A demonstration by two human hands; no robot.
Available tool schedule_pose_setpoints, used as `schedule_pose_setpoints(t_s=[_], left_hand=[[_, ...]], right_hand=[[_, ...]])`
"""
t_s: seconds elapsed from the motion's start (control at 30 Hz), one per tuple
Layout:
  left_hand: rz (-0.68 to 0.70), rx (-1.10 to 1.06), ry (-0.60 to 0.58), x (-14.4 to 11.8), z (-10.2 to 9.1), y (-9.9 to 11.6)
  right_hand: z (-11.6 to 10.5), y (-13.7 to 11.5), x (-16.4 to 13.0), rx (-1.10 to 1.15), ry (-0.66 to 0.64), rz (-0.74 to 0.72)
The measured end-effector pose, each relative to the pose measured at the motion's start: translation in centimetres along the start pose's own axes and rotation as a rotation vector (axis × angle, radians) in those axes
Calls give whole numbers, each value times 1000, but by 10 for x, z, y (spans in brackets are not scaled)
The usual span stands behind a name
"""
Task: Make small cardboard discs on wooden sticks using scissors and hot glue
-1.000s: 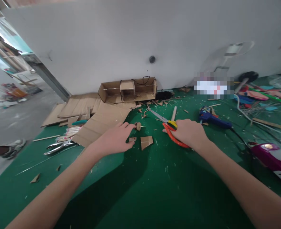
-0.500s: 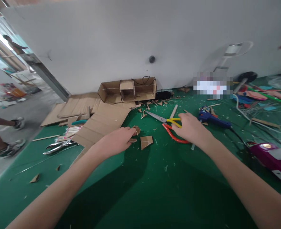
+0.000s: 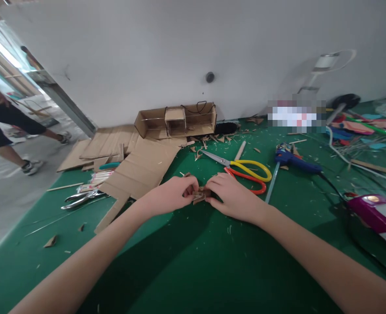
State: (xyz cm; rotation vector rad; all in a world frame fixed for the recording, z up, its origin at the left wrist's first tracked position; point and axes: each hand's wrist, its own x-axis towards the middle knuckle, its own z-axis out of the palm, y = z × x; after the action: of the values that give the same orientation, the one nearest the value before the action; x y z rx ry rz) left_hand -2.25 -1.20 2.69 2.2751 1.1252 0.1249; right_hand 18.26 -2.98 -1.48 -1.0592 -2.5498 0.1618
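At the far left, beyond the left edge of the green mat (image 3: 193,261), a person (image 3: 6,117) walks on the grey floor, apart from the work. On the mat near that edge lie metal pliers (image 3: 81,198) and a small pack of sticks (image 3: 96,179), put aside where they do not disturb the hands. Next to them flat cardboard sheets (image 3: 140,168) reach up to an open cardboard box (image 3: 176,121) that stands against the wall. In the middle, the left hand (image 3: 171,196) and the right hand (image 3: 233,196) meet, and both pinch the same small cardboard pieces (image 3: 199,194) between their fingertips, just above the mat; it seems they press the pieces together, so both hands are closed on them. Just behind the right hand the scissors (image 3: 245,170) lie free, with the handles toward the person, easy to take. Further right the blue glue gun (image 3: 294,159) rests with its cable going to the right edge, near a purple tool (image 3: 374,216).
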Motion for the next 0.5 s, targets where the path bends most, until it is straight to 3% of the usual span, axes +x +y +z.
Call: schedule_pose_setpoints(t_s=[0.23, 0.5], left_hand=[[23, -14, -25, 2, 2, 0], [89, 251, 16, 0, 8, 0]], right_hand=[[1, 1, -1, 37, -9, 31], [2, 1, -2, 11, -11, 19]])
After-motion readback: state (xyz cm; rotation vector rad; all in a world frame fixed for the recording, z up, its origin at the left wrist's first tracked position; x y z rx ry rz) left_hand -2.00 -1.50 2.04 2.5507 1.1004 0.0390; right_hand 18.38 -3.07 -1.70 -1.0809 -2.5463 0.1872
